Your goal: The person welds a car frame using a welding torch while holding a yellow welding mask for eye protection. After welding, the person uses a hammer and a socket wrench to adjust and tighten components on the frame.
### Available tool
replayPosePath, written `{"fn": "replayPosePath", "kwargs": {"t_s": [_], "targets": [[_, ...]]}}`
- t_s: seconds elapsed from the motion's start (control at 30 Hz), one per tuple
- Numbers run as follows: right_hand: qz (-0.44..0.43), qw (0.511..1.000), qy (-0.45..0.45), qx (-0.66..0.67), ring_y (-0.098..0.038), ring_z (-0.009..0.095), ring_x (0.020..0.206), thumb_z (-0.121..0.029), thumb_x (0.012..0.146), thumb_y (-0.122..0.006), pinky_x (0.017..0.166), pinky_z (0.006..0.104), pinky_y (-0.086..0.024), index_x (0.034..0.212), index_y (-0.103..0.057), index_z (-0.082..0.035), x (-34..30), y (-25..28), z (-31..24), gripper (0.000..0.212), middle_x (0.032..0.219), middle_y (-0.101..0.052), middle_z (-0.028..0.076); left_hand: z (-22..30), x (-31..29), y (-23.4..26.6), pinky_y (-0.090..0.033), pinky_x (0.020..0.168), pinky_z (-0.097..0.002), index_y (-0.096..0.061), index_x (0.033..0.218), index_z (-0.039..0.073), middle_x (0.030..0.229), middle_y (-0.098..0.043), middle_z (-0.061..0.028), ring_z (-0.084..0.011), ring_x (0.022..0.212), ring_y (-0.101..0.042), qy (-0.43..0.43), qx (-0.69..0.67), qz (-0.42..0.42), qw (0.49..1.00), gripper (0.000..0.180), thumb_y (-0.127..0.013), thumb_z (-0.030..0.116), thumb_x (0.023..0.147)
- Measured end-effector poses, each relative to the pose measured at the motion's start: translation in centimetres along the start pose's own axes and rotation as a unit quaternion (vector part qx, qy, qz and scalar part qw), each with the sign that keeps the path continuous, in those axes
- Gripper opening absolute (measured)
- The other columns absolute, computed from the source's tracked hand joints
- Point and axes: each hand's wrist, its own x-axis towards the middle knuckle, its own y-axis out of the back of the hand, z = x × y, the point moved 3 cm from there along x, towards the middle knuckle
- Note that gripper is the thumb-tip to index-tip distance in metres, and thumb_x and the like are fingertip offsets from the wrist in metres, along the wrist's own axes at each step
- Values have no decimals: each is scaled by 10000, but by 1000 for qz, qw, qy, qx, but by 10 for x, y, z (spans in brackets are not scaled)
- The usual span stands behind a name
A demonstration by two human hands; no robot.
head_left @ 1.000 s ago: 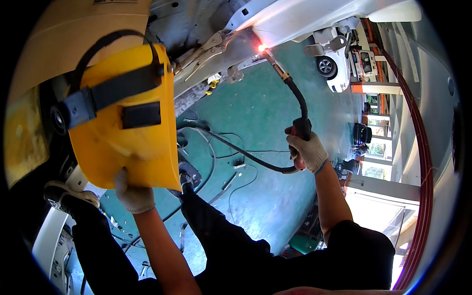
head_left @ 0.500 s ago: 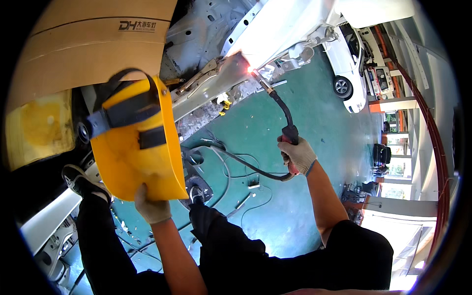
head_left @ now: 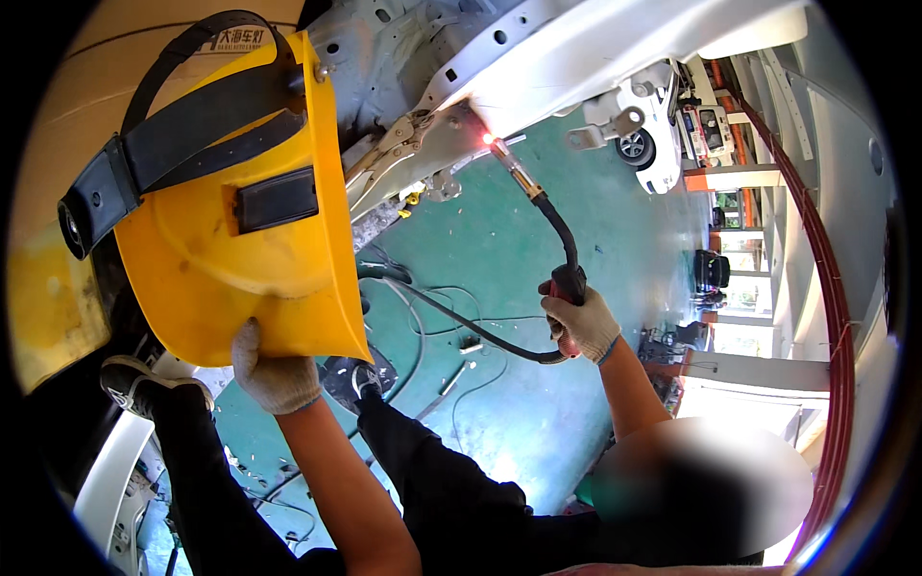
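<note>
"State of the hands?"

"The left hand (head_left: 277, 374) grips the lower edge of a yellow welding shield (head_left: 206, 264), thumb on the inner face; the other fingers are out of sight behind it. The right hand (head_left: 588, 322) is closed around the handle of a torch (head_left: 558, 224)."

"Position of both items?"

"The shield is held up at the left, its headband (head_left: 221, 125) facing the wearer. The torch stands to its right, nozzle tip at the lower edge of a pale vehicle body (head_left: 586, 43). A bright red glow shows there; contact cannot be confirmed."

"How far along is the work?"

"Under way, in my judgement. Locking pliers (head_left: 396, 146) are set on the panel beside the glow, and the metal near it looks darkened. The glow suggests that spot is unfinished. How much remains along the edge cannot be told."

"Surroundings?"

"A dark cable (head_left: 495, 336) runs from the handle across a green floor (head_left: 499, 245). A white car (head_left: 661, 158) stands well apart, beyond."
</note>
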Motion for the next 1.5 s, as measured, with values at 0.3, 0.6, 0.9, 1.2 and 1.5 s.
{"fn": "replayPosePath", "kwargs": {"t_s": [0.3,0.6,0.9,1.2,1.5], "targets": [[29,999,-34,7,-627,144,653,-170,917,-747,608,314,-548,1164,-689,19,-8,-12,-4,316,800,-647,42,36,44,5,-501,1119,-506,-538,1472,-14,1391,-646,-168,-321,1302,-628,27,46,23,998,611,-673,122,892],[40,998,-37,30,-631,149,650,-167,921,-752,605,314,-542,1086,-687,14,-20,-23,-11,254,793,-641,48,33,68,-2,-556,1082,-479,-532,1460,-39,1335,-674,-177,-312,1236,-682,65,33,42,996,643,-690,77,847],[46,997,-50,28,-634,157,645,-171,920,-740,607,323,-546,1048,-693,11,-23,-23,-13,228,781,-645,50,28,65,-10,-566,1071,-489,-530,1456,-42,1325,-676,-180,-317,1221,-688,65,33,43,996,641,-675,52,839],[59,996,-66,17,-630,158,643,-204,915,-755,614,332,-552,1030,-697,6,-27,-27,-11,246,773,-639,48,23,58,-7,-528,1114,-518,-508,1485,-19,1380,-653,-170,-335,1271,-655,69,5,18,997,652,-686,47,862],[58,997,-53,17,-631,165,642,-198,918,-749,604,341,-551,968,-671,15,-29,-34,-14,233,759,-636,58,13,47,-7,-563,1080,-489,-532,1454,-14,1361,-658,-167,-315,1242,-667,96,19,-6,995,602,-675,56,874]]}}
